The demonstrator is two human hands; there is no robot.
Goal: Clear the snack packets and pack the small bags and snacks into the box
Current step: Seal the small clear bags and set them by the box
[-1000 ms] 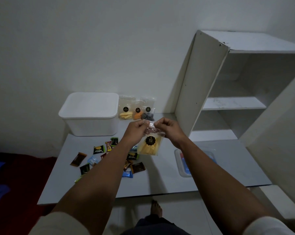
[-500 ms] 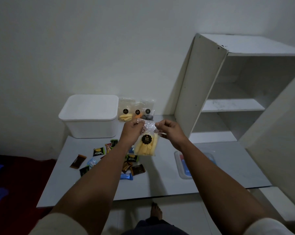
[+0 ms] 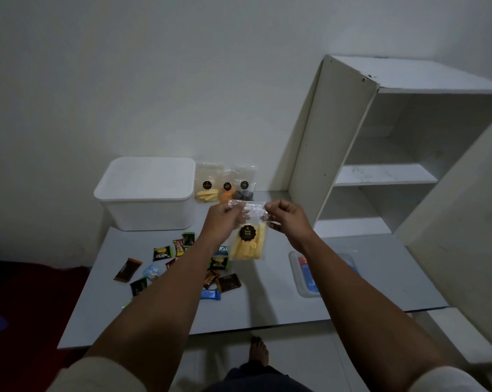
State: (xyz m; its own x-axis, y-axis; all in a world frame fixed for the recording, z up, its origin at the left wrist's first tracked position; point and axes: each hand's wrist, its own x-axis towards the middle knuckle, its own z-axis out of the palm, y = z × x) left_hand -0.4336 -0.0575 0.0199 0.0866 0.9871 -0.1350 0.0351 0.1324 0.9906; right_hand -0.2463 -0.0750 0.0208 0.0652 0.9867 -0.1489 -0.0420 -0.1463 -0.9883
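A clear small bag of yellow snack sticks (image 3: 249,244) with a round black label hangs above the table. My left hand (image 3: 223,219) and my right hand (image 3: 286,220) each pinch its top edge, pulled apart sideways. Three more small bags (image 3: 225,185) lean against the wall behind it. A white box (image 3: 145,193) with its lid on stands at the table's back left. Several loose snack packets (image 3: 162,253) lie scattered on the table under my left forearm.
A clear lidded tray (image 3: 303,274) with blue and red contents lies on the grey table (image 3: 267,304) under my right forearm. A white shelf unit (image 3: 380,154) stands at the right. A red floor covering (image 3: 27,301) lies left of the table, and a bare foot (image 3: 259,352) shows below its front edge.
My hands have drawn a little apart along the bag's top edge, stretching it wider. The bag stays hanging between them.
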